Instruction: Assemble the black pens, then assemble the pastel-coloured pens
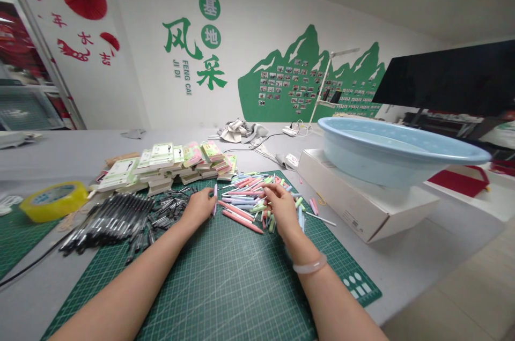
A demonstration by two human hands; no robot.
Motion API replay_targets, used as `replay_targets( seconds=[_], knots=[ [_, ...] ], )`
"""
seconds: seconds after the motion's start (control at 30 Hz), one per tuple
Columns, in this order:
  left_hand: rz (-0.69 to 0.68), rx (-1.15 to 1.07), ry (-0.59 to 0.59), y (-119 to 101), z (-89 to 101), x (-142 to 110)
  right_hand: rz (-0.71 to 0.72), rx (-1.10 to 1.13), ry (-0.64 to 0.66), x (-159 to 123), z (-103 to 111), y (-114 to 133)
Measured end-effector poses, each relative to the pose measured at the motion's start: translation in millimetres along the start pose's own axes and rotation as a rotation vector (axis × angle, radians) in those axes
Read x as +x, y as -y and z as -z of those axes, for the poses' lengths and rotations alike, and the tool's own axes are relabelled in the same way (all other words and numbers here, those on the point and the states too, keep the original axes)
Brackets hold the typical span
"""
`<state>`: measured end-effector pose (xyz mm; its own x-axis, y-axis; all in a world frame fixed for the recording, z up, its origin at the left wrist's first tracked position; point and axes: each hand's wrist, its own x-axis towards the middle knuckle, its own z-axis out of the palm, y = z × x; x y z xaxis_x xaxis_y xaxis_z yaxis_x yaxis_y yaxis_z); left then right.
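Observation:
My left hand (202,205) is closed on a lilac pen part (215,199), held upright between thumb and fingers. At the pile of pastel pen parts (245,199), my right hand (280,206) has its thumb and fingers pinched together; whatever lies between them is too small to make out. The pile mixes pink, blue, green and lilac pieces on the green cutting mat (225,282). Several pink barrels (242,220) lie at its near edge. Left of my left hand are small black pen parts (171,209) and a row of black pens (110,217).
Stacked packs of cards or boxes (161,161) stand behind the black pens. A yellow tape roll (54,200) lies at left. On the right, a blue basin (394,150) rests on a white box (362,199). Grey cloths (241,131) and a lamp (324,86) are at the back.

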<state>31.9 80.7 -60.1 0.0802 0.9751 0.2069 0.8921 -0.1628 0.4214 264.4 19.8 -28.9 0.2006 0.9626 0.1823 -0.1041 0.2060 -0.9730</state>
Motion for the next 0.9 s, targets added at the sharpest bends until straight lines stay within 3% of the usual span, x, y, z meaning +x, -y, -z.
replay_targets(
  seconds=[0.33, 0.6, 0.9],
  knots=[
    [-0.041, -0.024, -0.033, -8, 1.6, -6, 0.244, -0.545, 0.143, -2, -6, -17],
    [-0.135, 0.027, -0.098, -17, 4.1, -16, 0.354, -0.789, 0.102, -1, -2, -25],
    [-0.382, 0.033, -0.118, -28, 9.5, -27, 0.443, -0.997, 0.168, -8, -5, -25]
  ],
)
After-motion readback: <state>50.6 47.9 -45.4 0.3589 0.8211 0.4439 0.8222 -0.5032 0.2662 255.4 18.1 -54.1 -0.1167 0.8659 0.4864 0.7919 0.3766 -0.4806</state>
